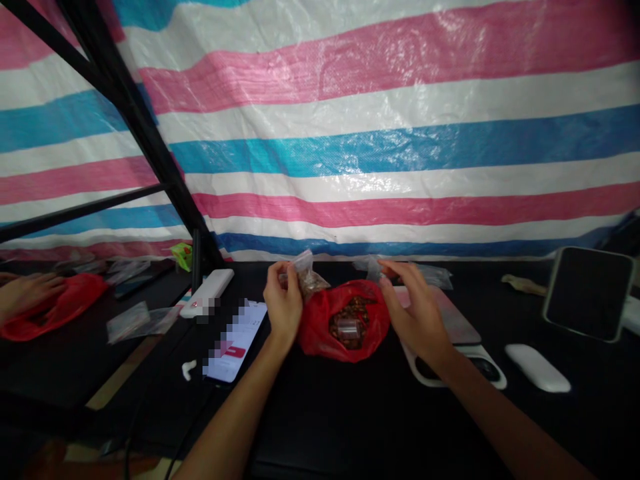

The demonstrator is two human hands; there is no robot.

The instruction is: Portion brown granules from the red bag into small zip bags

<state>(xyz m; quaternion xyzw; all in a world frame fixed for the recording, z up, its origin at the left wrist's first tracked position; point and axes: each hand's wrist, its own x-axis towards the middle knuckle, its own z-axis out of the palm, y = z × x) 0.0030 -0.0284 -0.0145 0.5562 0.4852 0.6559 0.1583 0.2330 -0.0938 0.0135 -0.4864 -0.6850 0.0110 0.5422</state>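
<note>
Left hand (283, 303) in action, its fingers clamped on a small clear plastic bag (314, 283) of brownish bits! Just right of those fingers, between both hands, sits a crumpled red plastic bag (314, 328), open on the black worktop (320, 413), showing small brown pieces (358, 309) and a clear cylindrical container (349, 329). And the right hand (420, 323): thumb and forefinger close together beside thin clear plastic (373, 268), but whether they're gripping it, I can't tell.

Bare hands (284, 308), slim bare forearms (245, 407)
</note>
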